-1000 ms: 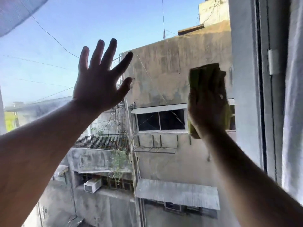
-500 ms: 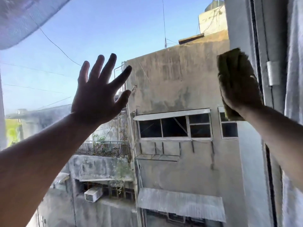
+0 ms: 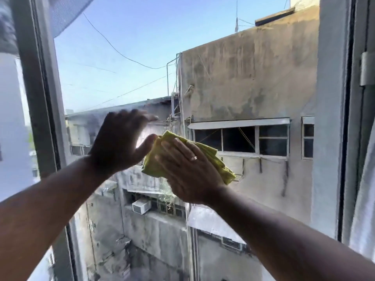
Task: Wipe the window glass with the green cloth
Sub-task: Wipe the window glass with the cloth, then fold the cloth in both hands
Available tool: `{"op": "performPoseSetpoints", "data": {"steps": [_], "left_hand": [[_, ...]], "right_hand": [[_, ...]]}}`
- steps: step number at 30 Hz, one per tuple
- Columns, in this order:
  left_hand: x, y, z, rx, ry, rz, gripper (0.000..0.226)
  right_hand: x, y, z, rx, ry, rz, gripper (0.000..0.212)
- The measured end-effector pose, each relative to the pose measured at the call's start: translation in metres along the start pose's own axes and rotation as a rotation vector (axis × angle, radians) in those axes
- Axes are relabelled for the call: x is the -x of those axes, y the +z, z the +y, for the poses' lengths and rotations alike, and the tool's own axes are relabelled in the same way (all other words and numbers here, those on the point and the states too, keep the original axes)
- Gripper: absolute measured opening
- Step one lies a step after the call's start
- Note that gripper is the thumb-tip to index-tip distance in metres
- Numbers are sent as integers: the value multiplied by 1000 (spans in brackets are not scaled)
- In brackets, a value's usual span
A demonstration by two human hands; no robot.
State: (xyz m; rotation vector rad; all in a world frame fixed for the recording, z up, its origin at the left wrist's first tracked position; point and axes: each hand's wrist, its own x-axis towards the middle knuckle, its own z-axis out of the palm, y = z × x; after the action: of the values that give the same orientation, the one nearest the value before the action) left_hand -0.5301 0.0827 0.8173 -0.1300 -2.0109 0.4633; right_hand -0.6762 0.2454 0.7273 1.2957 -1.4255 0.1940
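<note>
The green cloth (image 3: pixel 213 159) is folded and pressed flat against the window glass (image 3: pixel 142 47) near the middle of the pane. My right hand (image 3: pixel 188 169), a ring on one finger, lies spread over the cloth and holds it to the glass. My left hand (image 3: pixel 119 142) is right beside it on the left, fingers apart and slightly blurred, its thumb touching the cloth's left edge. Most of the cloth is hidden under my right hand.
A grey window frame post (image 3: pixel 40 98) stands at the left and another frame with a metal hinge (image 3: pixel 367 67) at the right. A white curtain (image 3: pixel 365 199) hangs at the far right. Concrete buildings show through the glass.
My right hand has swept the cloth from the pane's upper right edge down and left to the middle. My left hand has dropped lower and now meets the cloth. The camera view has shifted.
</note>
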Motion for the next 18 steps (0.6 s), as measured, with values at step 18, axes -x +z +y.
{"op": "performPoseSetpoints", "data": {"steps": [18], "left_hand": [[156, -76, -54, 1261, -741, -252, 34]], "right_hand": [[4, -18, -101, -1554, 846, -424, 49]]}}
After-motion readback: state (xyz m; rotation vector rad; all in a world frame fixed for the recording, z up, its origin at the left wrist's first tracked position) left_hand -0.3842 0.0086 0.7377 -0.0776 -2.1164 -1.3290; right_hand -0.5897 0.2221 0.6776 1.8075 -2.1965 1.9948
